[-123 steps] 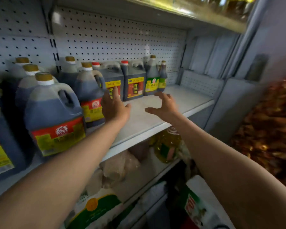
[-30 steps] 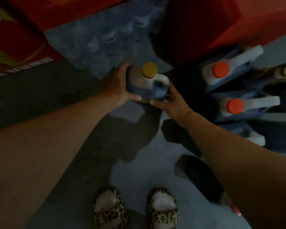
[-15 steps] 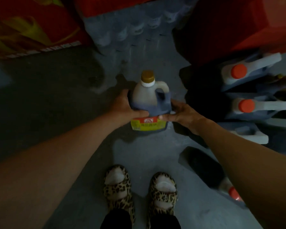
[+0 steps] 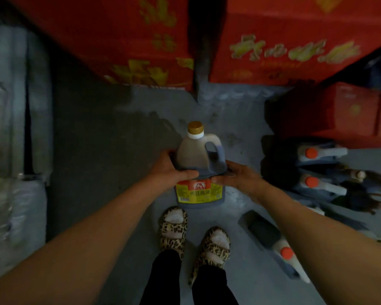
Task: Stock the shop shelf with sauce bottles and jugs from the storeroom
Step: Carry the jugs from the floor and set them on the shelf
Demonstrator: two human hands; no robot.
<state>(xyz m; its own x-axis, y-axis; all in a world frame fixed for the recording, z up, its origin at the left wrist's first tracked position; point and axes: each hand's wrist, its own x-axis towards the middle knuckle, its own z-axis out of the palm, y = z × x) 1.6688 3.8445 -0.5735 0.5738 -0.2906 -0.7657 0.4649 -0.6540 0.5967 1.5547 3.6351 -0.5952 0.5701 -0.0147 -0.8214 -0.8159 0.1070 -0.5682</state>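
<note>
Dark sauce jug [image 4: 199,170] sits clamped between both palms, left hand [image 4: 171,170] and right hand [image 4: 237,177] wrapped round its sides; it has risen off the storeroom floor [image 4: 101,137] since a second ago, so carrying it shelfward comes next.

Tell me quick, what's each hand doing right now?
Left hand: grips the left side of the gold-capped soy sauce jug.
Right hand: grips the jug's right side, below the handle.
</note>
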